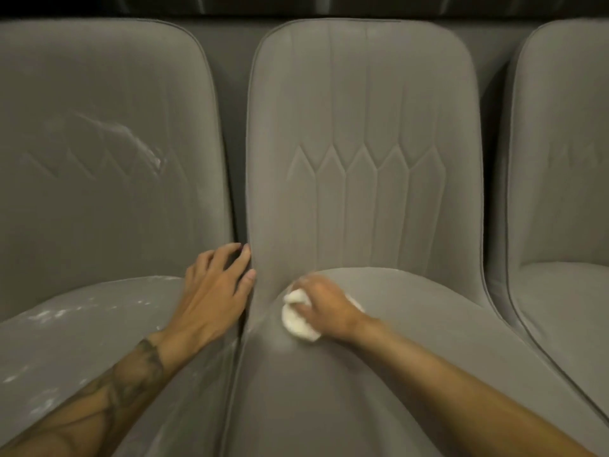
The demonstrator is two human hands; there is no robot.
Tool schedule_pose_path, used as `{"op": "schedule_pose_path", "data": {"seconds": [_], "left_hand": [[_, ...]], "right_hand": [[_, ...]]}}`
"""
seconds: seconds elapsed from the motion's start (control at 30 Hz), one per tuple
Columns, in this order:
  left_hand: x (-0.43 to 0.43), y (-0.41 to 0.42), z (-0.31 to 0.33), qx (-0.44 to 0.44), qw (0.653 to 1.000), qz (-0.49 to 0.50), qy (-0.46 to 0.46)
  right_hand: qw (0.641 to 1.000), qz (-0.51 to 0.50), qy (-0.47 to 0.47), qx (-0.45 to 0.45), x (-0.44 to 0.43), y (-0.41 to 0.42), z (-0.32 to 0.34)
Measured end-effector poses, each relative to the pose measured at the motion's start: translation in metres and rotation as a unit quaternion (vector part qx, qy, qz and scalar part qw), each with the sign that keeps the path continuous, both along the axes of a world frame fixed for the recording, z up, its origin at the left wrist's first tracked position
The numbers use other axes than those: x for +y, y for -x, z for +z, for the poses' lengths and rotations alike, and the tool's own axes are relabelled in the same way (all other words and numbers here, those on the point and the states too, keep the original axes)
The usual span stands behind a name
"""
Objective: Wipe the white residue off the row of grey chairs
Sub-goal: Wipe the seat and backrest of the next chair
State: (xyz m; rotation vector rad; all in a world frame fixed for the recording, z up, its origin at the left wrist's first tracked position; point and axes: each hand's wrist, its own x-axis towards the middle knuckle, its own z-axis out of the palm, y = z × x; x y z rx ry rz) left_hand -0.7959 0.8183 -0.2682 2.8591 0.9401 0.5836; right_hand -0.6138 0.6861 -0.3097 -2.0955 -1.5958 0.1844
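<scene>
Chairs: three grey upholstered seats fill my feed side by side, their backs rising toward a dark band (296, 4) along the top edge.
Middle chair (362, 127): straight ahead of me. Its back is stitched in long vertical channels that end in points. The seat looks mostly clean from here, with faint pale traces down its left edge beside the gap.
Left chair (99, 77): this one carries most of the white residue (59, 313) I can see, as speckles and smears across the seat. A pale streak (138, 140) also crosses the backrest.
Right chair (560, 192): only partly in frame at the right edge. The marks on its back are too dim for me to call.
Left forearm (138, 367): tattooed, reaching in from the bottom left over the left chair's seat.
Right forearm (445, 367): reaching in from the lower right over the middle seat.
Left hand (214, 291): palm down, fingers spread and relaxed, holding nothing. It rests at the gap between the left and middle chairs, fingertips against the middle chair's side.
Right hand (324, 306): fingers curled over the cloth, pressing it onto the middle seat near its rear left corner, just in front of the backrest. It is slightly blurred on my screen.
Cloth (296, 321): a white bunched wad, showing below and to the left of the gripping fingers.
</scene>
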Motion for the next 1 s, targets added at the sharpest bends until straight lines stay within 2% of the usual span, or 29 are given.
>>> {"op": "schedule_pose_path", "data": {"seconds": [0.07, 0.13, 0.3, 0.47, 0.57, 0.63, 0.7, 0.8, 0.87, 0.93, 1.0], "left_hand": [[0.007, 0.005, -0.002, 0.005, 1.000, -0.030, -0.007], [0.017, 0.014, -0.006, 0.001, 0.998, -0.062, -0.006], [0.041, 0.054, -0.022, 0.012, 0.989, -0.145, -0.007], [0.071, 0.100, -0.035, 0.021, 0.988, -0.151, 0.013], [0.094, 0.127, -0.037, 0.004, 0.988, -0.150, 0.034], [0.107, 0.143, -0.037, -0.005, 0.986, -0.159, 0.045], [0.121, 0.156, -0.036, -0.008, 0.985, -0.168, 0.042], [0.140, 0.171, -0.034, -0.008, 0.982, -0.183, 0.048], [0.150, 0.180, -0.035, -0.005, 0.982, -0.184, 0.050], [0.161, 0.188, -0.038, 0.003, 0.984, -0.172, 0.055], [0.172, 0.197, -0.042, 0.015, 0.986, -0.153, 0.059]], "right_hand": [[0.990, -0.143, 0.003, 0.015, 0.003, -0.008, 0.003], [0.981, -0.195, -0.002, 0.011, 0.014, 0.009, 0.004], [0.977, -0.210, -0.036, -0.002, 0.030, 0.083, -0.006], [0.971, -0.231, -0.055, -0.008, 0.027, 0.136, -0.001], [0.978, -0.203, -0.025, -0.034, 0.028, 0.166, 0.002], [0.981, -0.192, -0.011, 0.025, 0.024, 0.172, 0.013], [0.970, -0.224, -0.046, 0.087, 0.021, 0.170, 0.028], [0.953, -0.300, -0.040, 0.033, 0.026, 0.175, 0.030], [0.956, -0.292, 0.002, 0.011, 0.037, 0.187, 0.020], [0.963, -0.267, -0.007, 0.041, 0.049, 0.196, 0.016], [0.958, -0.269, -0.062, 0.079, 0.062, 0.199, 0.020]]}}
